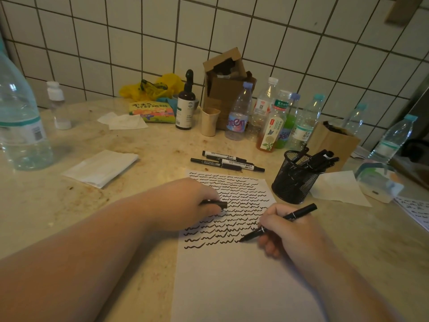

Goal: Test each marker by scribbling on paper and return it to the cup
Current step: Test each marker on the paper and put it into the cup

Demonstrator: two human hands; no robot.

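Observation:
A white sheet of paper [232, 275] lies on the counter, its upper half covered with rows of black squiggles. My right hand [287, 231] grips a black marker [299, 213], whose tip touches the paper at the end of a lower squiggle row. My left hand [190, 203] rests on the sheet's left edge and pinches a black marker cap [219, 204]. A black mesh cup [293, 180] with several markers stands right of the paper. Three loose markers [228, 161] lie beyond the paper's top edge.
Folded tissues [102, 167] lie at left, a big water bottle [21, 126] at far left. Several bottles [274, 117], a beige cup [209, 122], a brown spray bottle [185, 103] and cardboard boxes [227, 87] line the tiled wall. A white napkin [336, 187] lies right of the mesh cup.

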